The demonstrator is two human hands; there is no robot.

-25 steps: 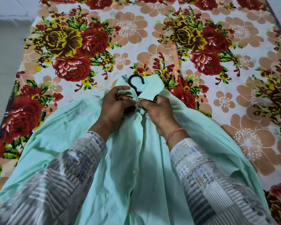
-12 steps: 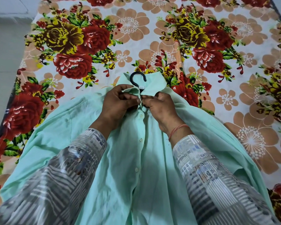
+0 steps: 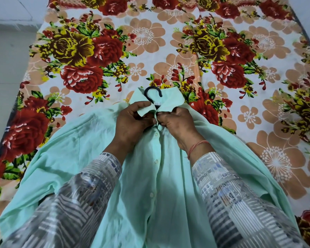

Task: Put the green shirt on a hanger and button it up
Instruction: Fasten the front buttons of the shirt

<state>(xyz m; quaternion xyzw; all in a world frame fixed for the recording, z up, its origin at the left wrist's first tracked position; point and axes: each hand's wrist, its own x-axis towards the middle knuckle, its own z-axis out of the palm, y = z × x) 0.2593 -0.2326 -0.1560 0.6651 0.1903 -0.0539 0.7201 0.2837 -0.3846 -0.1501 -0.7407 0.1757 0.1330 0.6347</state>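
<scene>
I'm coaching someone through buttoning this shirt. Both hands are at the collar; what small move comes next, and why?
Probably push the top button through its hole. The left hand and right hand both pinch the green shirt where its front edges meet under the collar; the black hanger hook pokes out above. The button itself is hidden.

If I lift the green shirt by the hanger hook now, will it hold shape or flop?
Likely floppy: the green shirt lies in soft folds on the bedsheet. Probably light: thin cloth. The hanger hook looks rigid, so only the shoulders should hold shape.
</scene>
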